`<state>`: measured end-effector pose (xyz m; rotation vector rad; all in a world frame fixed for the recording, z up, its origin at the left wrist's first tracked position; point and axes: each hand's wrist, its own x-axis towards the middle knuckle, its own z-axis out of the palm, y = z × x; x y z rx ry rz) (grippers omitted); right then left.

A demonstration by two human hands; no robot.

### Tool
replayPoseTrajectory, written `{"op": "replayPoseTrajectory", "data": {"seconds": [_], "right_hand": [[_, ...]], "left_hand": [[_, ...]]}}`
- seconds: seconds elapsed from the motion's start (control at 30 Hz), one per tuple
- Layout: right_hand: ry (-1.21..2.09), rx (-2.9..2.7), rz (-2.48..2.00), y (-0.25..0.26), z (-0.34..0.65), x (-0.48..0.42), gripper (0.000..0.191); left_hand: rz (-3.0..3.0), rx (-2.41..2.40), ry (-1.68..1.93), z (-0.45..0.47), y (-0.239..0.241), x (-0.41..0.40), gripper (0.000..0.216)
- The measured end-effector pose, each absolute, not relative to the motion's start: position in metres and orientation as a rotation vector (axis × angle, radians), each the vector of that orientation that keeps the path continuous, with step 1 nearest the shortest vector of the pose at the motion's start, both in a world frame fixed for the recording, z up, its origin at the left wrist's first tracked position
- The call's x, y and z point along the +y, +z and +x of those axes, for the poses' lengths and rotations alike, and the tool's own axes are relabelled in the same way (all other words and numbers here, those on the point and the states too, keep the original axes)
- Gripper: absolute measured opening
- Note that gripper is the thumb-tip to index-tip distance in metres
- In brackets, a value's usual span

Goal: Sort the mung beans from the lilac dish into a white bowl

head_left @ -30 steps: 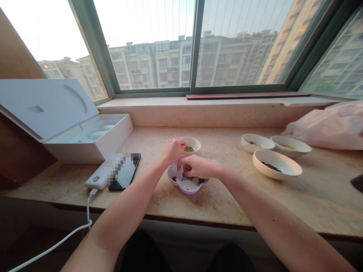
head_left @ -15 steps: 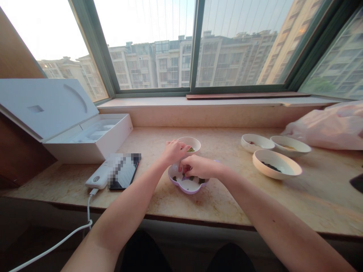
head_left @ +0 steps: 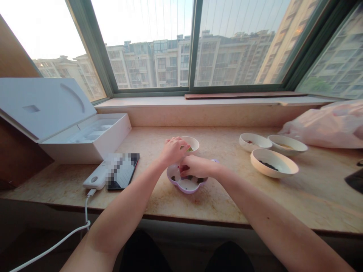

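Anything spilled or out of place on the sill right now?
Nothing looks spilled: the green grains stay in the small white bowl, and the dark bits in the lilac lobed dish. The one odd thing is the white power bank, whose cable drops over the marble sill's front edge.

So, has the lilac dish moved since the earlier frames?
No: the lilac dish holds its place relative to the phone on the marble sill; only the view drifted.
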<state>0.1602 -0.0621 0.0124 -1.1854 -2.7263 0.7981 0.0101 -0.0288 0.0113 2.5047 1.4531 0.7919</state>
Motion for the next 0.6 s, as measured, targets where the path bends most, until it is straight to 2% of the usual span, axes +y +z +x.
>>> {"op": "replayPoseTrajectory", "data": {"seconds": [0.27,0.4,0.6], "right_hand": [[0.642,-2.804,-1.219,0.013,0.156,-0.069,0.018],[0.584,-2.701,-1.193,0.015,0.157,-0.067,0.011],[0.861,-2.453,-1.099,0.024,0.167,-0.062,0.011]], "left_hand": [[2.513,1.400,0.812,0.011,0.015,-0.035,0.030],[2.523,1.370,0.831,0.008,0.019,-0.035,0.029],[2.539,1.335,0.889,-0.001,0.030,-0.037,0.030]]}}
